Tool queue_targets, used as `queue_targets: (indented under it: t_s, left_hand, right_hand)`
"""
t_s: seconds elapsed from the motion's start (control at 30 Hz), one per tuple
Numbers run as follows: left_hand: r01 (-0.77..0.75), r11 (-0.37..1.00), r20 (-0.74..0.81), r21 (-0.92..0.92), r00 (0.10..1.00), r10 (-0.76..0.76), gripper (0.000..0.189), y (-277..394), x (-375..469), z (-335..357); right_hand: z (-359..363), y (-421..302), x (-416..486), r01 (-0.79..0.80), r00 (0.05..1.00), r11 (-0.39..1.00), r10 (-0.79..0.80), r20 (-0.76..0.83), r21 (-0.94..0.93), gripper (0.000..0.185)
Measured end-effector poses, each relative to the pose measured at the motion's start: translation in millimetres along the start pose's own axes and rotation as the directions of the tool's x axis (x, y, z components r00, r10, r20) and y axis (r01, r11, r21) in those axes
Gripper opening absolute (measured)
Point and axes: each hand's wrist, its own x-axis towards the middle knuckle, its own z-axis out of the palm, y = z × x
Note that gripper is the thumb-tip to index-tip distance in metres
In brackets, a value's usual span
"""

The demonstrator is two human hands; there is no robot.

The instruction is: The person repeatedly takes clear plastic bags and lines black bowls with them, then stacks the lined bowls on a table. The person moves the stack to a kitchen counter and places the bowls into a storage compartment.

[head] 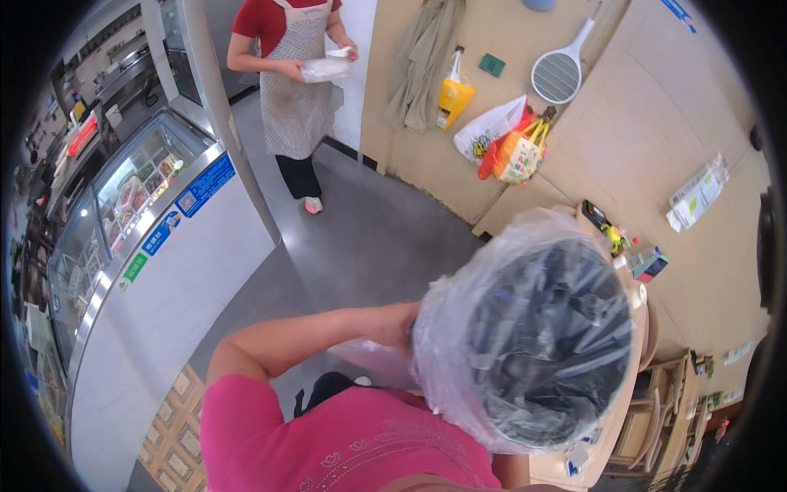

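A round black bin (pixel 541 344), covered by a clear plastic bag (pixel 452 344), is before me on the right, its wide round face towards the camera. The film drapes in wrinkles down the bin's side. At that side, my left hand (pixel 398 326) grips the bin, its fingers hidden behind the film. My right hand is out of view behind the bin; only part of that forearm (pixel 510 470) shows below it.
A co-worker in a patterned apron (pixel 295 98) stands ahead, holding a white packet (pixel 326 69). To the left is a glass display counter (pixel 138 190). A wooden table (pixel 605 458) with small items is close on the right, chairs (pixel 645 424) beyond. Bags (pixel 519 147) hang on the wall.
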Motion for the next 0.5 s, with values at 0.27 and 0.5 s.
queue_targets:
  t_s: [0.27, 0.5]
  left_hand:
    - [0.038, 0.977, -0.265, -0.212, 0.959, -0.095, 0.056, -67, -59, -76]
    - [0.386, 0.867, -0.638, -0.315, 0.590, -0.495, 0.057, -66, -106, -124]
  right_hand:
    - [199, -63, 133, 0.064, 0.878, 0.989, 0.008, 0.479, -0.133, 0.036]
    - [396, -97, 179, 0.109, 0.578, 0.964, 0.136, 0.804, -0.241, 0.036]
